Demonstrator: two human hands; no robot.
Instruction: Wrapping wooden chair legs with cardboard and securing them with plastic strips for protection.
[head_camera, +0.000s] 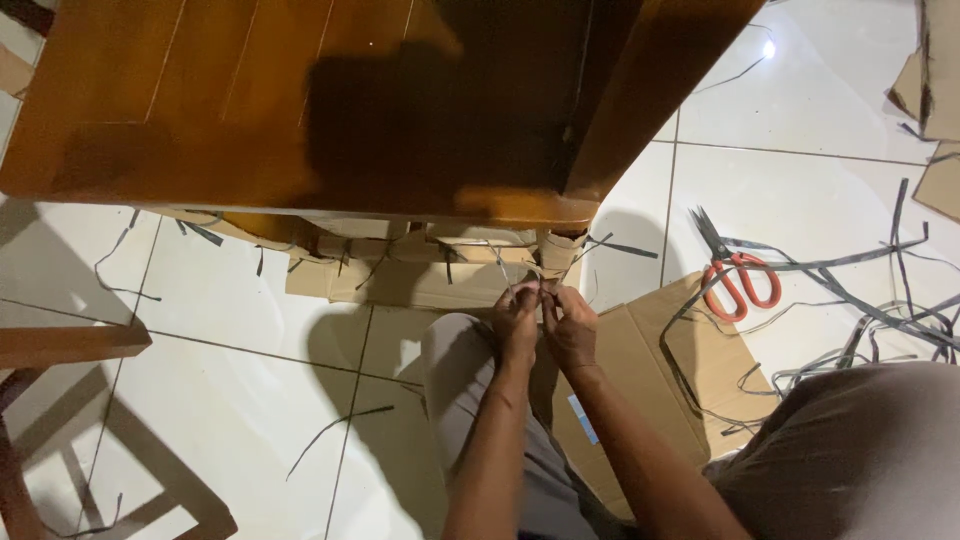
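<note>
White tiled floor (230, 300), glossy, with a ceiling light reflected at upper right. Dark brown wooden furniture (300, 100) fills the top of the view; its corner leg (640, 90) comes down toward the tiles.

Work state, judged from how things lie: cardboard wrapping (420, 275) sits around the lower rail under the wood, and a cardboard sleeve (558, 252) wraps the base of the leg. Thin grey strap (500, 262) crosses the cardboard in several places, so part of the binding looks done. The strap at the corner is under the fingers now, so that point appears unfinished. Whether it is being tied or loosened, I cannot tell.

Hands: left hand (517, 322) and right hand (570, 325) are side by side, touching, just below the wrapped corner. Both are pinched narrow on the grey strap, fingertips closed on it. Both forearms reach forward from the lower edge, over a bent knee in grey cloth.

Around: flattened cardboard sheet (650, 370) lies on the floor to the right of the hands. Red-handled scissors (735, 275) rest on the tiles beyond it, among loose strap offcuts (880, 300). More cardboard scraps (935, 90) at the far right edge. Another wooden piece (70, 345) at the left.

Containers: none seen; the flattened sheet holds nothing.
</note>
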